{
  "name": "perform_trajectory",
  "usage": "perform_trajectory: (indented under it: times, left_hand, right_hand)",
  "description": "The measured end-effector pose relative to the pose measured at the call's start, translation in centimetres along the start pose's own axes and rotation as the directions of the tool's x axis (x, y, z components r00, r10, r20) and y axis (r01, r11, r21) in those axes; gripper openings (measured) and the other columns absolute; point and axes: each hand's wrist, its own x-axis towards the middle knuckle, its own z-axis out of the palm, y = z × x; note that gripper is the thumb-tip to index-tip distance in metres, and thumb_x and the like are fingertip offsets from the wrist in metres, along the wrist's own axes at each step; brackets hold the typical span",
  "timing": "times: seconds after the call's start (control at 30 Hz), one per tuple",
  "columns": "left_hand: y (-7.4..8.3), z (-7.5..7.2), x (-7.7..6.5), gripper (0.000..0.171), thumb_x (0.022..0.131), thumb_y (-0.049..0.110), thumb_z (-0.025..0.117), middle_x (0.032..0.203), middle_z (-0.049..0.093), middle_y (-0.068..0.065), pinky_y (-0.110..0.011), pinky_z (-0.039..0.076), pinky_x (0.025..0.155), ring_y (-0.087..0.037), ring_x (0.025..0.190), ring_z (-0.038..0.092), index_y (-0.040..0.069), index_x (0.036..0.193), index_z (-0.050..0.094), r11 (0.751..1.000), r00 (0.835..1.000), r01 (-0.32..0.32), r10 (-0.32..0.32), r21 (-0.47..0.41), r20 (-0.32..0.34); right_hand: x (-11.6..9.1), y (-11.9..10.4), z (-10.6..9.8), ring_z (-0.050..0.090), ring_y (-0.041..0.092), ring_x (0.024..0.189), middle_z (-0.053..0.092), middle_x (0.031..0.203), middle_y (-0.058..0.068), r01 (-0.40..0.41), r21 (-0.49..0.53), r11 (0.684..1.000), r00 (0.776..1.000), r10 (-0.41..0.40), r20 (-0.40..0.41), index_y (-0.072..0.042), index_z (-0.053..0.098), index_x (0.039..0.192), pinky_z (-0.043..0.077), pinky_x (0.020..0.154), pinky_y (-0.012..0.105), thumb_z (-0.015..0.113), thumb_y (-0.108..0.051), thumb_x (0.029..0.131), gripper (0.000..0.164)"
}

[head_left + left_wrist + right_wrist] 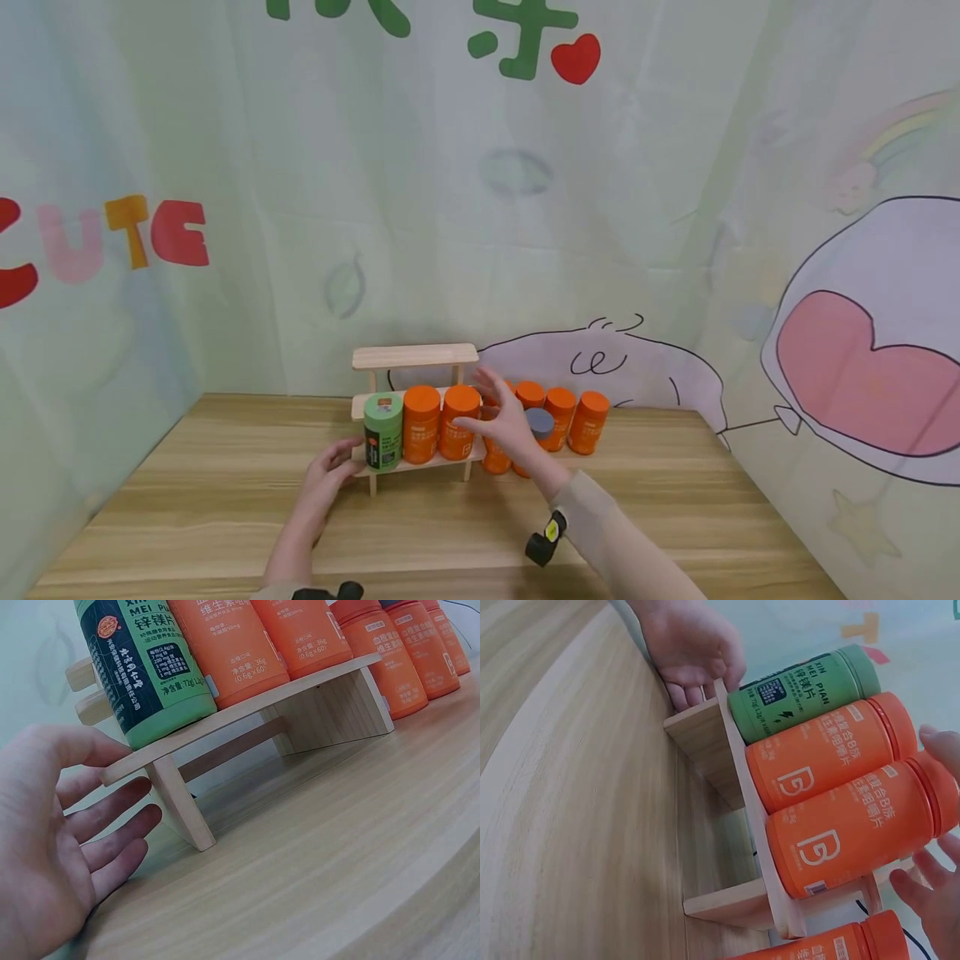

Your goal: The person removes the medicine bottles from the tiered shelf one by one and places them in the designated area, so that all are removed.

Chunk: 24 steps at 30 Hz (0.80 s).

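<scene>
A small two-tier wooden rack point(415, 357) stands on the table. On its lower board are a green bottle point(384, 432) at the left and two orange bottles point(422, 425), point(847, 825) beside it, all upright. My left hand point(330, 471) is at the rack's left end. In the left wrist view, the thumb point(90, 746) lies over the board's corner, the forefinger is under it, and the other fingers hang loosely below. My right hand point(510, 421) is spread around the lid of the rightmost orange bottle, thumb and fingers apart; contact cannot be told.
Several more orange bottles point(588, 423) stand on the table right of the rack, one bottle there having a grey lid point(539, 423). They are partly behind my right hand. A printed cloth point(420, 208) hangs behind the wood-grain table point(450, 542).
</scene>
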Motion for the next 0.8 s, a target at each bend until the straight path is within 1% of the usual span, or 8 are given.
perform_trajectory:
  times: [0.13,0.23,0.37,0.47,0.57,0.67,0.73,0.8]
  left_hand:
    - [0.0,0.1,0.0,0.052,0.092,0.006,0.052,0.153,0.031,-0.029,-0.019,0.045,0.085,-0.037,0.142,0.031,-0.007,0.141,0.041,1.0,1.0,-0.004,0.004,0.001,-0.002]
    - [-0.2,0.1,0.1,0.052,0.092,0.006,0.052,0.154,0.03,-0.029,-0.016,0.044,0.083,-0.036,0.143,0.029,-0.006,0.141,0.041,1.0,1.0,0.001,-0.001,0.004,-0.004]
    - [-0.4,0.1,0.2,0.052,0.092,0.005,0.051,0.154,0.03,-0.03,-0.016,0.044,0.083,-0.037,0.143,0.029,-0.007,0.142,0.04,1.0,1.0,-0.003,0.003,0.004,-0.001]
    - [-0.4,0.1,0.3,0.052,0.092,0.006,0.051,0.153,0.031,-0.03,-0.017,0.045,0.084,-0.037,0.141,0.031,-0.007,0.142,0.04,1.0,1.0,-0.004,0.004,0.01,-0.001]
    - [-0.3,0.1,0.3,0.052,0.093,0.006,0.051,0.153,0.032,-0.029,-0.017,0.045,0.084,-0.035,0.14,0.033,-0.006,0.143,0.039,1.0,1.0,-0.001,0.001,0.011,0.001]
    - [-0.3,0.1,0.3,0.053,0.094,0.006,0.051,0.153,0.031,-0.03,-0.016,0.044,0.083,-0.035,0.14,0.033,-0.006,0.143,0.038,1.0,1.0,0.002,-0.002,0.004,0.003]
    - [-0.3,0.1,0.3,0.053,0.094,0.005,0.051,0.153,0.031,-0.03,-0.016,0.044,0.082,-0.035,0.14,0.032,-0.006,0.143,0.038,1.0,1.0,0.002,-0.002,-0.004,0.003]
    - [-0.3,0.0,0.3,0.053,0.093,0.005,0.052,0.153,0.031,-0.03,-0.016,0.045,0.082,-0.035,0.14,0.032,-0.006,0.143,0.038,1.0,1.0,0.003,-0.003,-0.005,0.001]
  right_hand:
    - [0.0,0.2,0.3,0.048,0.033,0.131,0.044,0.151,0.014,-0.024,-0.039,0.999,0.998,0.027,0.056,-0.008,0.034,0.151,0.041,0.106,0.052,0.08,-0.017,0.08,0.084]
    - [0.0,0.4,0.5,0.052,0.032,0.125,0.048,0.147,0.015,-0.034,-0.041,0.999,0.996,0.037,0.076,-0.006,0.035,0.15,0.044,0.104,0.05,0.08,-0.015,0.08,0.083]
    - [0.1,0.7,0.7,0.057,0.033,0.12,0.055,0.138,0.017,-0.049,-0.036,0.998,0.996,0.051,0.073,-0.004,0.036,0.148,0.048,0.099,0.048,0.079,-0.011,0.08,0.08]
    - [0.1,0.6,0.9,0.058,0.035,0.119,0.056,0.136,0.018,-0.07,-0.03,0.997,0.995,0.072,0.062,-0.003,0.037,0.147,0.049,0.098,0.048,0.078,-0.007,0.08,0.078]
    - [0.0,0.0,1.0,0.057,0.037,0.119,0.055,0.136,0.02,-0.081,-0.032,0.996,0.995,0.082,0.059,0.0,0.038,0.145,0.049,0.099,0.05,0.077,-0.003,0.08,0.076]
    - [-0.4,-1.1,1.1,0.058,0.038,0.117,0.056,0.134,0.022,-0.071,-0.049,0.996,0.996,0.074,0.055,0.002,0.04,0.143,0.049,0.098,0.051,0.076,-0.001,0.081,0.071]
    - [-0.4,-1.2,1.1,0.058,0.038,0.116,0.057,0.133,0.023,-0.064,-0.054,0.996,0.997,0.066,0.044,0.003,0.041,0.141,0.049,0.097,0.052,0.076,-0.001,0.08,0.07]
    - [-0.4,-0.9,1.3,0.058,0.037,0.116,0.058,0.132,0.022,-0.05,-0.06,0.997,0.998,0.051,0.028,0.003,0.043,0.14,0.049,0.097,0.051,0.076,-0.002,0.08,0.069]
